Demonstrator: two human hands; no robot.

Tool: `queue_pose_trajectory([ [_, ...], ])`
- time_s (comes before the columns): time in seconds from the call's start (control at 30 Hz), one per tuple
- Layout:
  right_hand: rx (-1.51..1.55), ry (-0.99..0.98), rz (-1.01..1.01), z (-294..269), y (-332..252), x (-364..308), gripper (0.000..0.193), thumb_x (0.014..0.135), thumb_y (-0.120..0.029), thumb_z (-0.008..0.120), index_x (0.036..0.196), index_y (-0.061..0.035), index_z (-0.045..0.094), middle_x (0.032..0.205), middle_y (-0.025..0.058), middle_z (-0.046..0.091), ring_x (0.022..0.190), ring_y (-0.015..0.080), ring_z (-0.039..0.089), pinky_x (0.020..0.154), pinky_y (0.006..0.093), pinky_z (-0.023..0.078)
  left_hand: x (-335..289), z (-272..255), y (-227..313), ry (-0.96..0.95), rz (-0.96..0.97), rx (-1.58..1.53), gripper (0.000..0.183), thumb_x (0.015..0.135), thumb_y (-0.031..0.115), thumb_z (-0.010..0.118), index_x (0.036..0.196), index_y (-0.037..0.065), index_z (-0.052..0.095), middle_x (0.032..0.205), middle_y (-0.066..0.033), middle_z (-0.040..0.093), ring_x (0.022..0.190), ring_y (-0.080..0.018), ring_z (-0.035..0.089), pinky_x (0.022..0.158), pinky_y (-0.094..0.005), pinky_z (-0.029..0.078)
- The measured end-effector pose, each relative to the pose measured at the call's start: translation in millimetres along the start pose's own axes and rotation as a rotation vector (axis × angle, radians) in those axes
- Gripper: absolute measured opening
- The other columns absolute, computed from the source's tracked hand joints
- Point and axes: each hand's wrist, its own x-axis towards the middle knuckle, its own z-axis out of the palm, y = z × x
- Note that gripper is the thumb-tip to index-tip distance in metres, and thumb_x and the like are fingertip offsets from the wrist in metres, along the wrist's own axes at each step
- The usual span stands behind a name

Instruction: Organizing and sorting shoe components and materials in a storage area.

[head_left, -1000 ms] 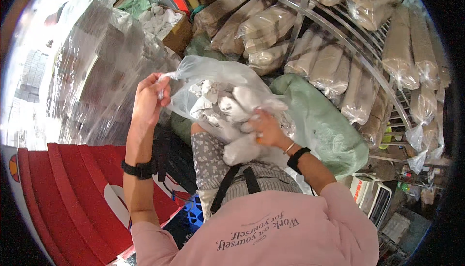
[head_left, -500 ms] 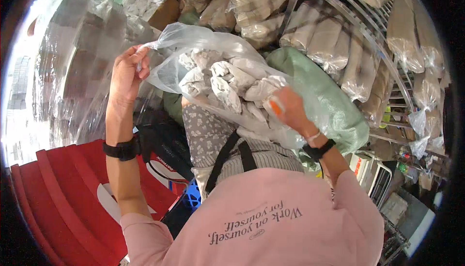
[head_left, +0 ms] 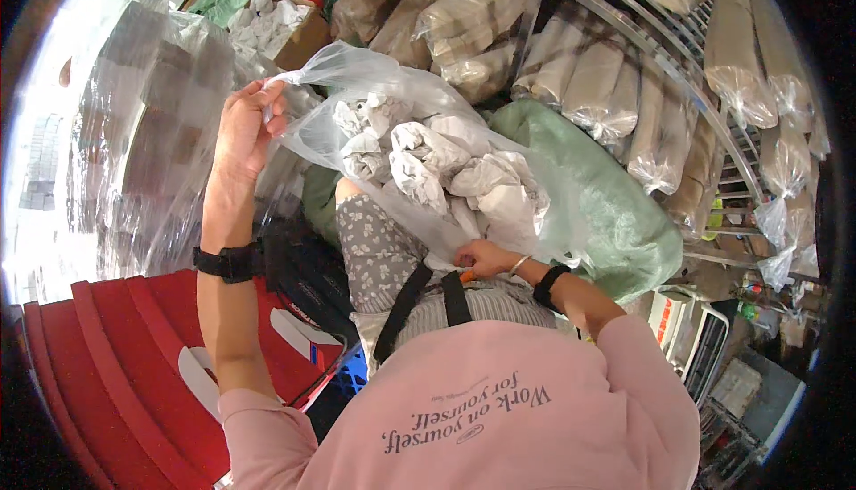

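Note:
A clear plastic bag [head_left: 374, 66] filled with crumpled white paper-like bundles [head_left: 428, 156] lies over my lap. My left hand [head_left: 247, 133] is closed at its upper left corner, pinching the gathered plastic and pulling it taut. My right hand [head_left: 490, 258] is closed at the bag's near edge, close to my waist. A small orange object [head_left: 468, 275] shows at its fingers; most of it is hidden, so its kind is unclear. The bundles are seen partly through the film.
A stuffed green woven sack [head_left: 615, 214] lies against the bag's right side. Beyond it, a metal rack [head_left: 642, 22] holds long brown packages [head_left: 606, 80] in clear plastic. Film-wrapped stacks [head_left: 160, 133] stand at left, above a red ridged surface [head_left: 116, 356]. A box of white bundles [head_left: 299, 35] sits behind.
My right hand has moved from over the bundles down and left to the bag's near edge, with the orange object still in it. My left hand keeps its pinch, shifted slightly.

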Motion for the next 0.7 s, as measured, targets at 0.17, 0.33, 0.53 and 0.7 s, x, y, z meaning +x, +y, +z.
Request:
queue_pose_trajectory([
  [0.17, 1.13, -0.169, 0.442, -0.2, 30.1, -30.4, 0.039, 0.083, -0.042, 0.057, 0.092, -0.004, 0.06, 0.083, 0.0005, 0.058, 0.076, 0.018, 0.053, 0.068, 0.0333, 0.044, 2.7, -1.7, 0.0, -0.021, 0.001, 0.06, 0.011, 0.087, 0.012, 0.051, 0.089, 0.001, 0.051, 0.06, 0.0012, 0.043, 0.047, -0.0078, 0.034, 0.045, -0.0222, 0.027],
  [0.33, 0.146, -0.114, -0.056, 11.4, -1.9, -5.6, 0.038, 0.081, -0.033, 0.059, 0.104, -0.0026, 0.057, 0.096, 0.0074, 0.06, 0.085, 0.0178, 0.054, 0.078, 0.0297, 0.042, 12.2, -10.2, 0.8, -0.009, 0.031, 0.008, 0.014, 0.085, 0.012, 0.052, 0.092, 0.0, 0.052, 0.06, 0.0013, 0.043, 0.047, -0.008, 0.035, 0.045, -0.0229, 0.027],
  [0.53, 0.756, 0.282, 0.008, -38.7, -57.0, -56.5, 0.028, 0.073, -0.017, 0.066, 0.093, 0.0011, 0.06, 0.078, 0.0023, 0.06, 0.072, 0.0159, 0.056, 0.064, 0.029, 0.045, -6.9, -3.5, -4.1, -0.013, 0.073, 0.087, 0.006, 0.081, 0.006, 0.054, 0.079, 0.0, 0.054, 0.056, -0.0014, 0.046, 0.043, -0.0098, 0.038, 0.041, -0.0239, 0.029],
  [0.7, 1.112, 0.868, -0.133, -115.0, -111.1, -73.8, 0.025, 0.074, -0.015, 0.065, 0.094, -0.0005, 0.06, 0.089, 0.0041, 0.061, 0.078, 0.0115, 0.057, 0.071, 0.0244, 0.046, -27.4, -15.1, -17.3, -0.032, -0.034, -0.021, 0.011, 0.084, 0.009, 0.052, 0.09, 0.0, 0.053, 0.057, -0.0003, 0.045, 0.044, -0.0078, 0.036, 0.042, -0.0213, 0.027],
])
